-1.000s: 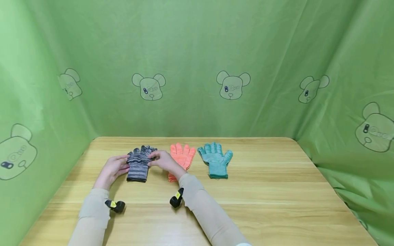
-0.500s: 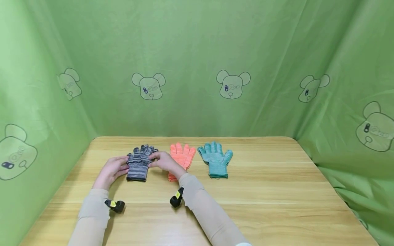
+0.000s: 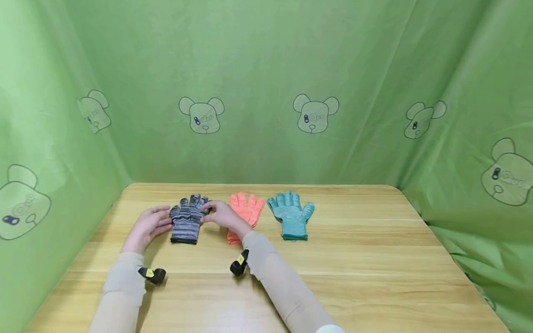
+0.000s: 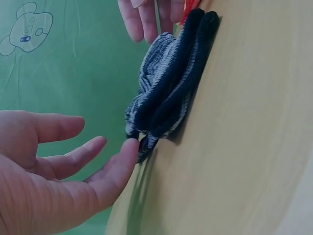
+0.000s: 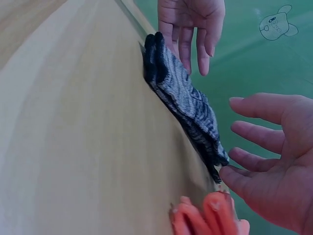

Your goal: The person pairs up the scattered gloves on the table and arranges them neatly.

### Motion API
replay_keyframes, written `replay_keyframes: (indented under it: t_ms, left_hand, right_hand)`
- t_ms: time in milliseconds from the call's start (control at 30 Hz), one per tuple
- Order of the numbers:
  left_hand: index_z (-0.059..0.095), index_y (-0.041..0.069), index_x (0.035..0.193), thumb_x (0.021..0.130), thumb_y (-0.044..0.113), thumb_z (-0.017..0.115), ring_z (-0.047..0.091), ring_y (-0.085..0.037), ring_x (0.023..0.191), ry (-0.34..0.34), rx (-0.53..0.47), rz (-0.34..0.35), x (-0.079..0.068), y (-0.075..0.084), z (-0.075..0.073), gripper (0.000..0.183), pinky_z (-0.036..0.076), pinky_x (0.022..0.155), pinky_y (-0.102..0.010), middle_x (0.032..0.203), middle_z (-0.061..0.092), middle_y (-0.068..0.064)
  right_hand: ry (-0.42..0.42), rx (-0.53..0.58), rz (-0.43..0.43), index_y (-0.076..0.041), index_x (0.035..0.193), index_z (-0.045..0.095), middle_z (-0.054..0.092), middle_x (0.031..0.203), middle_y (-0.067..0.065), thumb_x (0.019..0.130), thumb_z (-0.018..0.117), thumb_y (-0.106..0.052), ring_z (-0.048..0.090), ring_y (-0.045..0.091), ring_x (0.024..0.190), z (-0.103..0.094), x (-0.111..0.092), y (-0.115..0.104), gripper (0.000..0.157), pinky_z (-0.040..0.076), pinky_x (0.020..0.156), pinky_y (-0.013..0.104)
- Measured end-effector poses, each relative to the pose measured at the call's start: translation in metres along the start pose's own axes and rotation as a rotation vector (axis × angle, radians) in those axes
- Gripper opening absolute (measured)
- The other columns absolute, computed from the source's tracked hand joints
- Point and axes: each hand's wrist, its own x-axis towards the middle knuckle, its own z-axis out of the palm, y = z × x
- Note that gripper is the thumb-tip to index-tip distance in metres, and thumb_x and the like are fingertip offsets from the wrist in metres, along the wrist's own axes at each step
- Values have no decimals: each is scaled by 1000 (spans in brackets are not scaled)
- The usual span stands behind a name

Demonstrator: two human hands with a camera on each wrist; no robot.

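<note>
A stacked pair of grey striped gloves (image 3: 185, 220) lies flat on the wooden table (image 3: 333, 268), fingers pointing away. My left hand (image 3: 147, 225) lies at its left side with straight fingers, and in the left wrist view a fingertip (image 4: 131, 145) touches the gloves' (image 4: 166, 93) edge. My right hand (image 3: 220, 215) is at the right side, fingers spread and relaxed. In the right wrist view its lowest fingertip (image 5: 230, 177) meets the gloves' (image 5: 186, 98) edge. Neither hand grips anything.
An orange glove (image 3: 246, 212) lies just right of my right hand, partly hidden by it, and a teal glove (image 3: 291, 216) lies further right. Green cloth with bear prints (image 3: 315, 113) walls the table at the back and both sides.
Both hands have edged slightly away from me along the sides of the grey gloves, which sit about where they were.
</note>
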Motion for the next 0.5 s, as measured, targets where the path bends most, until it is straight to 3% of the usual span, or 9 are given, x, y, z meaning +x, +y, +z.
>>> replay_keyframes:
  t_ms: [100,300,367,500]
  left_hand:
    - [23,-6,150,103,15,42,61,-9,95,13,27,-2,-2,2,-3,55,56,92,-28,148,34,-29]
    - [25,-4,150,104,18,41,51,-29,122,22,106,5,0,10,-5,54,54,96,-29,155,25,-27]
    - [27,-5,149,103,18,43,54,-27,119,30,141,19,3,16,-4,54,54,93,-28,153,30,-27]
    - [33,-4,147,101,19,47,61,-10,98,39,214,35,11,28,-1,53,55,88,-26,144,42,-23]
  right_hand:
    - [2,21,-5,-13,126,64,53,143,9,85,72,-17,48,29,133,-4,-1,-1,42,41,111,44]
    - [17,72,5,-10,129,61,50,147,10,88,70,-16,40,32,140,-9,-1,0,42,35,116,48]
    - [29,76,13,-11,129,61,49,148,10,88,69,-15,39,31,141,-11,-1,0,42,34,117,48]
    - [54,76,28,-11,130,61,50,146,10,90,67,-14,41,31,139,-15,1,0,40,37,115,46]
